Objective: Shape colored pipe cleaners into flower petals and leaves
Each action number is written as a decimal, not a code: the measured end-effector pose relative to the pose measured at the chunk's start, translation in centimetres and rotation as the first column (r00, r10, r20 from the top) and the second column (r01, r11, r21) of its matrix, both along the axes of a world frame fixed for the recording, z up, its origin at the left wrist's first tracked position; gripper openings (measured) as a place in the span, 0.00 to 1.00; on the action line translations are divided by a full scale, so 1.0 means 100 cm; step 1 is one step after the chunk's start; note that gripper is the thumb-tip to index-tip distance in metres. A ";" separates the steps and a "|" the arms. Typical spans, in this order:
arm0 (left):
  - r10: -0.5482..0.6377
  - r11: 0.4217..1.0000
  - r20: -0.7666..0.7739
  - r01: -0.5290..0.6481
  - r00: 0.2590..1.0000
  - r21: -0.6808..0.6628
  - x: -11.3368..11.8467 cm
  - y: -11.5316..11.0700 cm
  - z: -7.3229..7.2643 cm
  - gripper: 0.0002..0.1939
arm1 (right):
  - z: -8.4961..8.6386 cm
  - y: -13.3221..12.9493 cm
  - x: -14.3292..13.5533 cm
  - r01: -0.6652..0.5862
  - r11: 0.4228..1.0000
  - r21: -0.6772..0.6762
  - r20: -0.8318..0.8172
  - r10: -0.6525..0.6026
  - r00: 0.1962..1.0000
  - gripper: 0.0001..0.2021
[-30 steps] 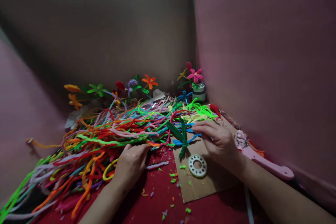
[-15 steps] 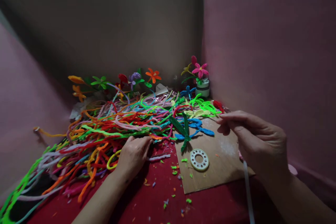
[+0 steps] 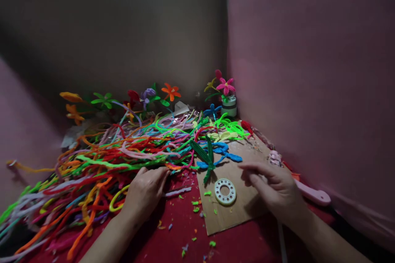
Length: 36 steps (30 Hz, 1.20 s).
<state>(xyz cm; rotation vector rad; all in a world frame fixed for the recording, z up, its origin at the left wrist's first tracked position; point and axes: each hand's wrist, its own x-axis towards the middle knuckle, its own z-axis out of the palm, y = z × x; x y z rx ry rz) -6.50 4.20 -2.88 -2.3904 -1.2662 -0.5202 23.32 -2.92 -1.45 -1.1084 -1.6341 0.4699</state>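
My left hand [image 3: 144,191] rests at the front edge of a heap of multicoloured pipe cleaners [image 3: 135,148]. Its fingers are bent together and the tips are hidden, so I cannot make out what they hold. A short lilac pipe cleaner piece [image 3: 177,192] lies beside it on the red cloth. My right hand [image 3: 274,191] hovers over the cardboard sheet [image 3: 243,209], thumb and fingers pinched; what is between them is unclear. On the cardboard are a pale ring with holes [image 3: 225,192], a dark green leaf piece [image 3: 209,158] and blue looped petals [image 3: 220,148].
Finished pipe cleaner flowers [image 3: 171,91] stand behind the heap; a pink flower [image 3: 226,86] rises from a small pot [image 3: 228,106] near the wall. At right lie a pink handle [image 3: 314,194] and a pale strip [image 3: 282,242]. Green scraps [image 3: 212,243] dot the red cloth [image 3: 173,234].
My right hand has come down and left, lower over the cardboard. The left hand keeps its place at the heap's edge. The whole view has shifted, showing more on the right.
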 end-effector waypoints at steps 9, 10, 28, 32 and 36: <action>-0.023 0.999 -0.020 0.024 1.000 0.022 -0.001 0.002 -0.001 0.14 | 0.054 0.056 -0.004 0.012 1.000 0.012 0.786 -0.017 0.618 0.17; -0.022 1.000 -0.018 0.022 1.000 0.017 -0.001 0.001 -0.001 0.14 | 0.062 0.071 0.000 0.118 0.993 0.008 0.818 -0.074 0.570 0.17; -0.021 1.000 0.013 0.021 1.000 -0.011 0.000 -0.002 0.002 0.15 | 0.042 0.157 0.011 0.245 0.949 -0.196 0.932 0.103 0.347 0.15; -0.009 1.000 -0.008 0.009 1.000 -0.004 0.001 -0.001 0.002 0.15 | 0.043 0.156 0.006 0.225 0.948 -0.223 0.920 0.129 0.371 0.14; -0.011 1.000 -0.012 0.012 1.000 0.004 0.000 -0.001 0.001 0.15 | 0.043 0.149 0.002 0.205 0.947 -0.249 0.912 0.158 0.378 0.12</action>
